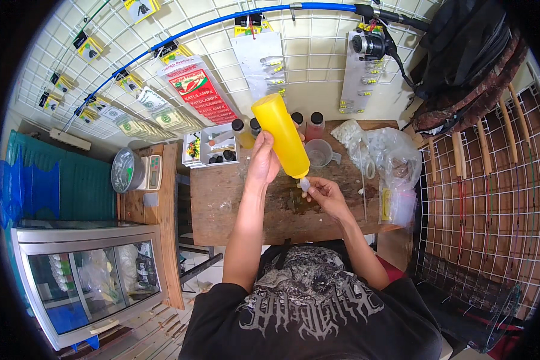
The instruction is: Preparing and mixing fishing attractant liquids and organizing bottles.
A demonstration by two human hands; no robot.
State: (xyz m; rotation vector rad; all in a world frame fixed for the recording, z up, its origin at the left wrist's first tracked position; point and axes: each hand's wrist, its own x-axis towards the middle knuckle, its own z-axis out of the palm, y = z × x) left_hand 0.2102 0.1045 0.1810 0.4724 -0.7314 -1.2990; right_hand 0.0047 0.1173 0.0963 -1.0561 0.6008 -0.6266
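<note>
A yellow squeeze bottle [285,141] is tipped upside down over the wooden table, its narrow end pointing down and to the right. My left hand [264,161] is wrapped round the bottle's left side. At the bottle's mouth, my right hand [325,195] pinches a small translucent plastic piece [305,183] between thumb and fingers. Whether that piece is a vial, a small bag or part of the nozzle is too small to tell. Behind the bottle stand several dark-capped bottles [315,126] and a clear plastic measuring cup [318,153].
The wooden table [222,204] has wet spots. A white box of small items [222,144] stands back left, clear plastic bags [396,156] back right. Further left are a kitchen scale [153,173], a metal bowl [127,170] and a glass-topped display case [96,270]. Fishing gear hangs on wire grids.
</note>
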